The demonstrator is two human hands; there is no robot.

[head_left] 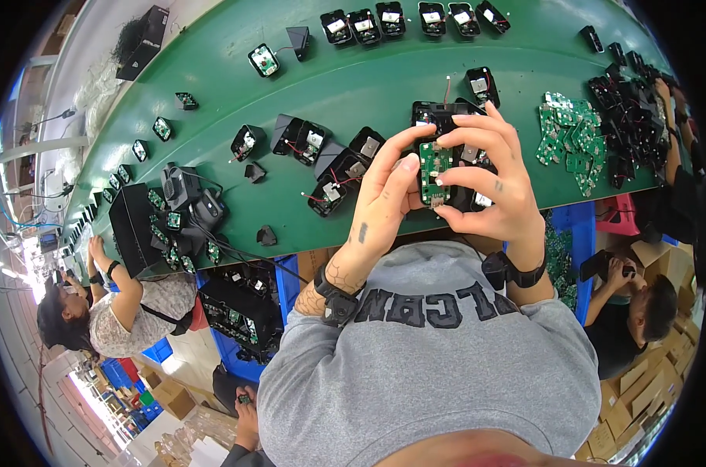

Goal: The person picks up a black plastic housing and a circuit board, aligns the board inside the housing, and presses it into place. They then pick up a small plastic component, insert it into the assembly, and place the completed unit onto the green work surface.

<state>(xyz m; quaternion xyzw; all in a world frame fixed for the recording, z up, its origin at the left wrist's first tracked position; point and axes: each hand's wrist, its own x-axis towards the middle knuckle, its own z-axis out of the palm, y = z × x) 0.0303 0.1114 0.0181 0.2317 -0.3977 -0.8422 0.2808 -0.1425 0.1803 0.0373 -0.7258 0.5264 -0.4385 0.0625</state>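
Between my two hands I hold a small green circuit board (434, 173), upright, with dark edges that may be part of a black casing. My left hand (381, 193) closes on its left side, thumb and forefinger at the upper edge. My right hand (496, 175) grips the right side, its fingertips curled along the edge and the thumb at the bottom corner. Just behind my fingers lie black plastic housings (429, 110), partly hidden by my hands. Left of my left hand are more open housings (328, 193) with white parts and red wires.
On the green table (213, 70), a pile of circuit boards (572, 132) lies at the right, beside a heap of black housings (629, 117). Housings (364, 26) line the far side. A black box (131, 226) stands left. Blue bins (287, 284) sit below the near edge. Other people work at both sides.
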